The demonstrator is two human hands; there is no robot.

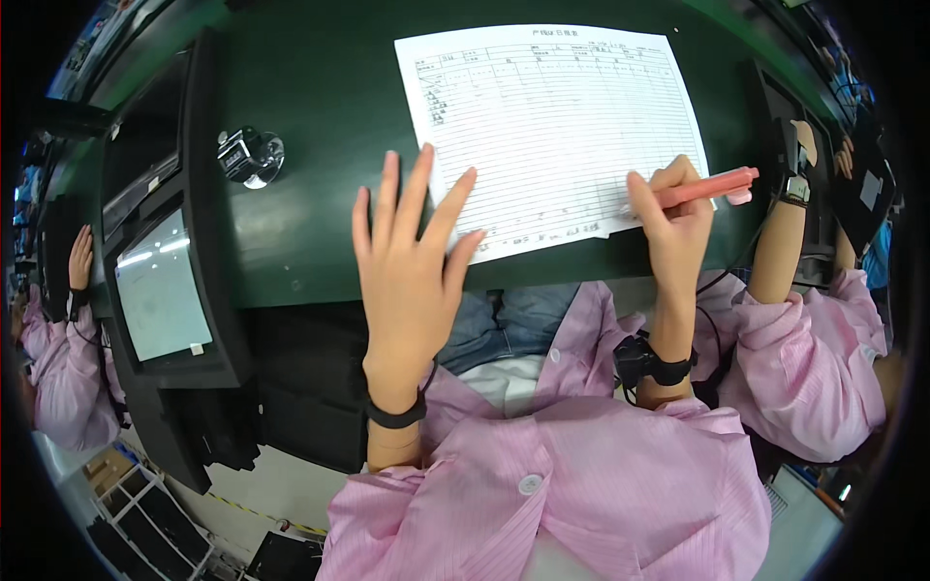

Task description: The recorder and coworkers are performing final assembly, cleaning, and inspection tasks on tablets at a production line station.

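Fingers (418, 198) of the left hand (412, 281) are spread apart and flat, their tips pressing the lower left corner of the ruled form sheet (552, 116), seemingly to pin it while the other hand writes. Beyond those fingers the dark green surface (310, 107) carries everything; the sheet lies across it, stretching up and to the right of the left fingertips, with its bottom edge running between the two hands. Well to the left of the fingers stands a tilted black monitor (160, 290), and just above and left of them sits a small metal hand counter (250, 155). The right hand (675, 218) has its fingers closed around a pink pen (702, 187), held at a low slant so the tip, hidden by the fingers, meets the sheet near its lower right corner. A co-worker's forearm (780, 247) in a pink sleeve reaches up just right of the pen.
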